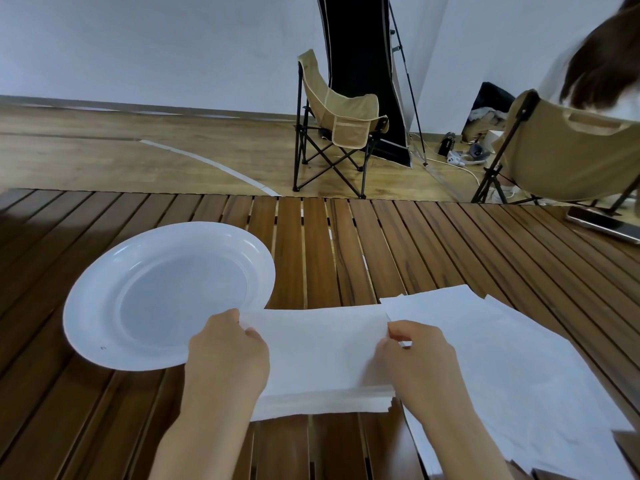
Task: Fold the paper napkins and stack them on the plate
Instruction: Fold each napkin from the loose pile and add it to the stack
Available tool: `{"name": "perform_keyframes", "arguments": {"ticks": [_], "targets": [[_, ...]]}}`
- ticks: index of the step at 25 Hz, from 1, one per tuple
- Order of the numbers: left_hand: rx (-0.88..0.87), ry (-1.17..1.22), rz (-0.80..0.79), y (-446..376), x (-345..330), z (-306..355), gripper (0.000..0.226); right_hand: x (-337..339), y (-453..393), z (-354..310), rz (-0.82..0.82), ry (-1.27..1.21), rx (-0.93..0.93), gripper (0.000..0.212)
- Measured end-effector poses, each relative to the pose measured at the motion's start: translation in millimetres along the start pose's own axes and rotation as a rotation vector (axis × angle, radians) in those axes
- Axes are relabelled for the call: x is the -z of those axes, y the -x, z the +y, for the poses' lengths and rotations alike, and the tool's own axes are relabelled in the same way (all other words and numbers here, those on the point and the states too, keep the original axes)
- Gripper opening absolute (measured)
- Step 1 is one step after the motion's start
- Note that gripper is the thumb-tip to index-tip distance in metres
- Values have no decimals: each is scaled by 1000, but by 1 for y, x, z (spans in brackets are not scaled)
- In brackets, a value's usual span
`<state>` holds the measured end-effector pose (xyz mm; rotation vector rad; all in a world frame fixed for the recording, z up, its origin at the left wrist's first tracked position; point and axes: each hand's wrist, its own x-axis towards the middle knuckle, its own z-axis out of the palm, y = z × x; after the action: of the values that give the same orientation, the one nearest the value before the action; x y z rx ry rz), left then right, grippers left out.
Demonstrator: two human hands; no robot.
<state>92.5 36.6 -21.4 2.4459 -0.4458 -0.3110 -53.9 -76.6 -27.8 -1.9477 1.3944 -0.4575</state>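
Beside the round white plastic plate (166, 296), on its right-hand side, both hands hold a folded white paper napkin (318, 344) that lies flat across the table slats. The left hand (228, 355) is at the napkin's left end, knuckles up, with thumb and fingers curled onto the far-left corner in a pinch; that corner overlaps the plate's near-right rim. The right hand (415, 358) is at the napkin's right end, fingers bent and pinching the far-right corner, with the forearm running down toward the lower frame edge. The near edge of the napkin shows several layered edges. Right of the plate and beyond the right hand lies a loose pile of unfolded white paper napkins (512, 368), spread at an angle; the held napkin's right end meets this pile. The plate itself carries nothing and sits flat on the brown slatted wooden table (346, 244). Far right of the plate, at the table's far corner, rests a dark flat phone (606, 223). Behind the plate, past the table's far edge, a light wood-plank floor (138, 157) carries a beige folding camp chair with a black frame (339, 126), a second beige chair (568, 157) at the right, a black fabric panel on a stand (360, 64), and cables. A plain white wall (138, 46) closes the room.
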Motion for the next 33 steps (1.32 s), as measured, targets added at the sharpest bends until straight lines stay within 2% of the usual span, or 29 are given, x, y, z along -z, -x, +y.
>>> {"name": "perform_keyframes", "arguments": {"ticks": [4,8,11,18,21,23,28,30,33], "targets": [[35,100,-17,5,3,2,49,-2,-5,10,49,159,-35,34],[83,38,-86,2,-2,-4,43,-3,-7,22,-110,479,-118,44],[68,25,-110,2,-6,-7,39,-6,-5,27,-192,511,-150,50],[21,20,-96,2,-9,-8,42,-8,-11,31,-162,498,-138,43],[17,41,-113,0,-12,-9,44,-1,-11,23,-22,427,-138,39],[20,45,-116,0,-12,-9,46,6,-11,17,121,352,-57,34],[-2,6,-106,-1,-14,-9,47,13,-10,9,547,108,386,35],[-13,-40,-103,-2,-14,-8,48,16,-8,3,636,11,558,33],[-9,-18,-88,-2,-13,-6,49,21,1,-5,696,-160,687,27]]}}
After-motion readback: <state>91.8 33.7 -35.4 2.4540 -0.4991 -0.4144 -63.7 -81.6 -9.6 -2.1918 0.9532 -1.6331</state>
